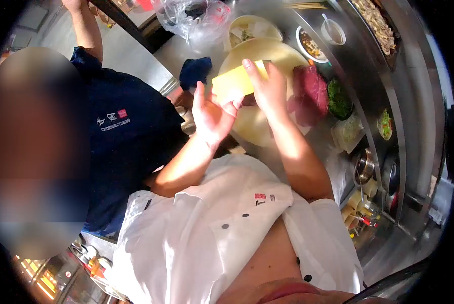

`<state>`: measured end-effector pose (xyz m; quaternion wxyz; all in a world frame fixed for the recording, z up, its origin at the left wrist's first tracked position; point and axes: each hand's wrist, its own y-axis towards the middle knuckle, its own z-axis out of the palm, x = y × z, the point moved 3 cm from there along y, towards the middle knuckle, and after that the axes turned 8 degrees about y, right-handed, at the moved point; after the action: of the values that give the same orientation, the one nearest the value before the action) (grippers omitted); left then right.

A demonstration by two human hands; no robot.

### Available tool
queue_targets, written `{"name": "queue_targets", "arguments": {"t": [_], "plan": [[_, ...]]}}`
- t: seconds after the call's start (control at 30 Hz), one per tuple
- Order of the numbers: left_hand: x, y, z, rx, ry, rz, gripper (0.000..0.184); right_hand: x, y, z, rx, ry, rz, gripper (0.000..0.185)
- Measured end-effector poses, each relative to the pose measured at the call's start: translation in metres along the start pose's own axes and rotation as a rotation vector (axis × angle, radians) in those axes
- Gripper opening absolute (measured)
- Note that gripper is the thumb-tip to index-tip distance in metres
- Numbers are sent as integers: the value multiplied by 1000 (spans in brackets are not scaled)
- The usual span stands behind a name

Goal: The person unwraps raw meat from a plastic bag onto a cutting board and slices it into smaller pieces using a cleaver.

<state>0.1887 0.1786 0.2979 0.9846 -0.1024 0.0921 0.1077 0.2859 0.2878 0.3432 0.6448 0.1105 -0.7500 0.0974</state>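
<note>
- While a person in a white chef's jacket (176,243) stands at a steel desk (291,23), both hands are raised over a large round cream cutting board (247,129).
- Right hand (271,90): its grip is closed around one end of a flat yellow block (229,82), thumb pressed on the upper face; what the block is made of cannot be told.
- Left hand (211,119): palm up, thumb standing away from the block, the other fingers reaching to its lower edge; whether this loose grip bears any weight cannot be told.
- The yellow block is held above the board, tilted slightly, one part washed out by bright light.
- At the board's right side is a slab of red meat (310,91), with dark green leafy vegetables (340,99) just beside it.
- Beyond the board are a cream dish (267,34), a bowl of mixed brown and pale bits (315,59), and a small white cup with a spoon (332,41).
- To the left of the board are a dark blue cloth (195,71) and, farther up, a crumpled clear plastic bag (199,25).
- At the left, near the person's left arm, stands a co-worker in a navy shirt (135,147) with "Chinese Cuisine" lettering.
</note>
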Motion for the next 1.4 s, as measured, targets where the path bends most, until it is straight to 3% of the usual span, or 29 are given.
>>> {"name": "queue_targets", "arguments": {"t": [0.33, 1.4], "plan": [[-4, -9, 2, -48, 172, 38, 53, -1, -8, 5, 17, 44, 0, 48], [1, -6, -3, -32, 122, 37, 50, -2, -8, 2, -33, 2, -15, 44]]}}
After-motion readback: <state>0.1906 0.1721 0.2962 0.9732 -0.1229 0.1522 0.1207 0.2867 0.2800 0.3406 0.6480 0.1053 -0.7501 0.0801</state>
